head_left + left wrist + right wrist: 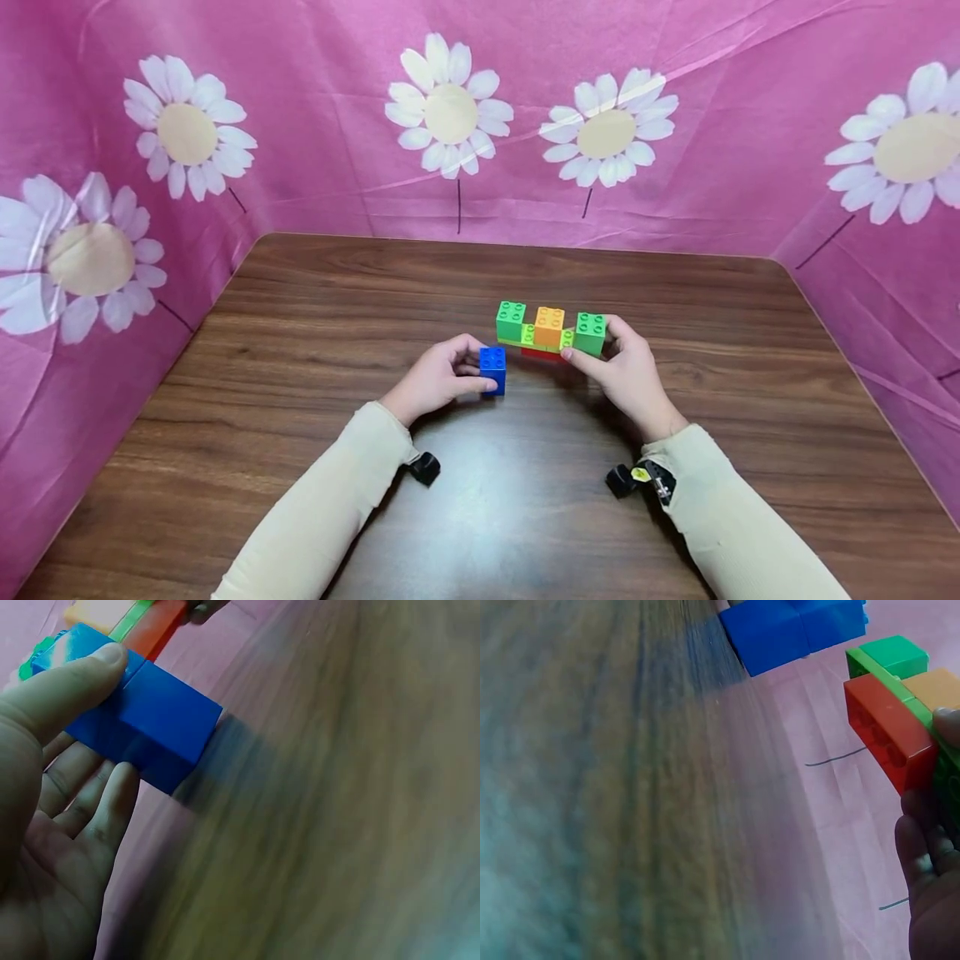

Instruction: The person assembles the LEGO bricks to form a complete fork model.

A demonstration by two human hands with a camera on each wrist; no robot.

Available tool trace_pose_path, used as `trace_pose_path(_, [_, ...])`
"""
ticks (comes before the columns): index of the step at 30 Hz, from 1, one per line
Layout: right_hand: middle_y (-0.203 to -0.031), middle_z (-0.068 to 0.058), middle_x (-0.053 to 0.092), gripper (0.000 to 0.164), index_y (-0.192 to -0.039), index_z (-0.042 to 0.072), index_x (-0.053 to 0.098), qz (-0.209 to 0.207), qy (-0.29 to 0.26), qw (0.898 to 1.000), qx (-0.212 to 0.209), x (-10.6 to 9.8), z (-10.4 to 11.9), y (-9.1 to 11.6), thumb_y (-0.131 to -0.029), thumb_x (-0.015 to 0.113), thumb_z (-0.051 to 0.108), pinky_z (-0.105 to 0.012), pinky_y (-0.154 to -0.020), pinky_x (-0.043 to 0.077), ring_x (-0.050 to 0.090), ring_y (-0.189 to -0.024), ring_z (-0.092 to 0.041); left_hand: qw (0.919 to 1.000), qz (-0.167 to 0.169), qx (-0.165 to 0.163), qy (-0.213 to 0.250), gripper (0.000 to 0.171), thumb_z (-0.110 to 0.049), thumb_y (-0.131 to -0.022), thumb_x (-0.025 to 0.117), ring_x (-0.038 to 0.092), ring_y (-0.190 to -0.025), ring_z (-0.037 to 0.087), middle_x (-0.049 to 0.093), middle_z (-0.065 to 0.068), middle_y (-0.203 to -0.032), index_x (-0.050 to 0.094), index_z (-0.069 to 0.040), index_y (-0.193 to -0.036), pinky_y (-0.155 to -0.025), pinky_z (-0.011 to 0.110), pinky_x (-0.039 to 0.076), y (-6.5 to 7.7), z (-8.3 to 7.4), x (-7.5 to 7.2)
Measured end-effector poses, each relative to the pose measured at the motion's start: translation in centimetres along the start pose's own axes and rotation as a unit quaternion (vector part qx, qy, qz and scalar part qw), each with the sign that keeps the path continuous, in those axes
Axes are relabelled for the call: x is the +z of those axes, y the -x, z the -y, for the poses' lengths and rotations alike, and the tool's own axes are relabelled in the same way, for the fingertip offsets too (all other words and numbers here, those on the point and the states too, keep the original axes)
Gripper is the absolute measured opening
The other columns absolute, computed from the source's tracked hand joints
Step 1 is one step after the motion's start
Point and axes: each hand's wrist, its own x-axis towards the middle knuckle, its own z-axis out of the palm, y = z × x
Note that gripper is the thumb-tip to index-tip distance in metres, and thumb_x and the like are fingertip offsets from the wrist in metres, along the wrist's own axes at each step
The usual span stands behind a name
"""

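My left hand pinches a stack of two blue toy bricks between thumb and fingers. The stack is upright, studs up, and a seam between the bricks shows in the left wrist view. My right hand grips the right end of a built brick piece. Its top row has a green brick, an orange brick and a second green brick, with gaps between them. Under these runs a lime green layer, and a red brick is at the bottom. The blue stack is just left and in front of this piece.
Both hands are over a dark wood-grain table. A pink cloth with white daisies surrounds its back and sides. A small black camera device is on the left wrist, and another black device on the right wrist.
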Motion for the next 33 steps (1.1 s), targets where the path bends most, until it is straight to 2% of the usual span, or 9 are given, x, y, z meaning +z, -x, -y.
trace_pose_path(8, [-0.103,-0.008,0.069,0.042,-0.117,0.005,0.059,-0.005,-0.002,1.0,-0.004,0.3,0.6,-0.2,-0.084,0.083,0.018,-0.019,-0.068,0.052,0.063,-0.083,-0.011,0.9999,0.014,-0.003,-0.005,0.032,-0.012,-0.085,0.081,0.068,-0.1,0.02,0.073,0.009,-0.105,0.062,-0.004,-0.109,-0.089,0.033,0.055,-0.2,-0.3,1.4])
trace_pose_path(16, [-0.107,-0.008,0.07,0.045,-0.121,0.002,0.059,0.006,-0.036,0.999,-0.028,0.7,1.7,-0.2,-0.084,0.082,0.013,-0.021,-0.071,0.055,0.066,-0.086,-0.012,0.999,0.043,0.0,0.014,0.034,-0.012,-0.085,0.082,0.068,-0.096,0.014,0.071,0.008,-0.106,0.063,-0.003,-0.112,-0.084,0.027,0.056,-0.5,-1.2,5.0])
trace_pose_path(20, [-0.105,-0.009,0.07,0.045,-0.12,0.001,0.059,0.017,-0.031,0.999,-0.034,0.6,2.1,0.1,-0.084,0.083,0.012,-0.021,-0.07,0.055,0.066,-0.084,-0.012,0.9992,0.037,-0.006,0.015,0.037,-0.011,-0.084,0.082,0.068,-0.093,0.012,0.07,0.007,-0.106,0.063,-0.003,-0.114,-0.082,0.025,0.056,-0.4,-1.4,6.2])
trace_pose_path(23, [-0.105,-0.008,0.069,0.045,-0.12,0.001,0.059,0.023,-0.026,0.999,-0.033,0.4,2.2,0.5,-0.084,0.083,0.013,-0.021,-0.068,0.054,0.065,-0.083,-0.012,0.9995,0.026,-0.008,0.014,0.038,-0.009,-0.084,0.082,0.068,-0.094,0.015,0.069,0.009,-0.106,0.062,0.0,-0.115,-0.083,0.025,0.056,-0.3,-1.4,6.5])
trace_pose_path(26, [-0.104,-0.007,0.068,0.045,-0.12,0.002,0.059,0.025,-0.025,0.999,-0.034,0.1,2.5,1.0,-0.083,0.083,0.011,-0.022,-0.066,0.054,0.065,-0.081,-0.012,0.9994,0.031,-0.007,0.012,0.041,-0.011,-0.085,0.082,0.069,-0.098,0.017,0.068,0.011,-0.111,0.062,0.002,-0.118,-0.086,0.025,0.055,-0.2,-1.3,6.5])
trace_pose_path(30, [-0.1,-0.002,0.068,0.042,-0.117,0.003,0.06,0.034,-0.018,0.998,-0.041,-0.6,2.9,1.3,-0.082,0.083,0.009,-0.022,-0.063,0.052,0.063,-0.078,-0.011,0.9996,0.028,0.0,0.002,0.056,-0.019,-0.085,0.083,0.067,-0.106,0.016,0.066,0.007,-0.121,0.057,-0.007,-0.133,-0.09,0.026,0.054,-0.1,-1.3,6.4])
trace_pose_path(33, [-0.101,-0.001,0.07,0.041,-0.115,0.003,0.061,0.057,-0.015,0.997,-0.043,-1.3,3.2,1.4,-0.081,0.084,0.008,-0.022,-0.065,0.053,0.064,-0.08,-0.012,0.9993,0.006,0.017,0.033,0.065,-0.017,-0.084,0.083,0.065,-0.111,0.018,0.063,0.005,-0.128,0.051,-0.012,-0.14,-0.096,0.031,0.052,-0.1,-1.4,6.1])
